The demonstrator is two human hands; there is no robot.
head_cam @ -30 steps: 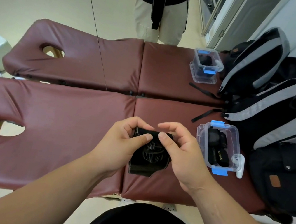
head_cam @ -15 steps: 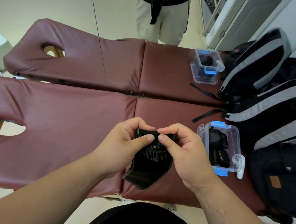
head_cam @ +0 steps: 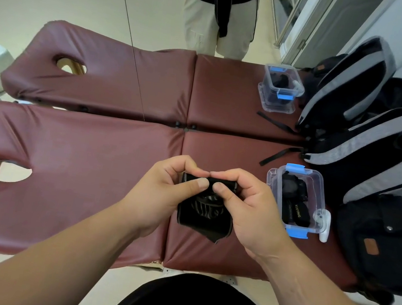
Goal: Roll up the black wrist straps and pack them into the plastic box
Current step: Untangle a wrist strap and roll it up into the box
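- Pinching rolled top edge of black wrist strap (head_cam: pixel 203 221) between thumbs and curled fingers of left hand (head_cam: pixel 161 193) and right hand (head_cam: pixel 245 212).
- Dangling unrolled below the grip, over massage table (head_cam: pixel 73 171).
- Sitting right of the grip: plastic box (head_cam: pixel 269 187).

One head-worn wide-angle view, facing forward and down, close above the left hand (head_cam: pixel 159 193) and right hand (head_cam: pixel 248 212), padded table (head_cam: pixel 71 184) across the frame
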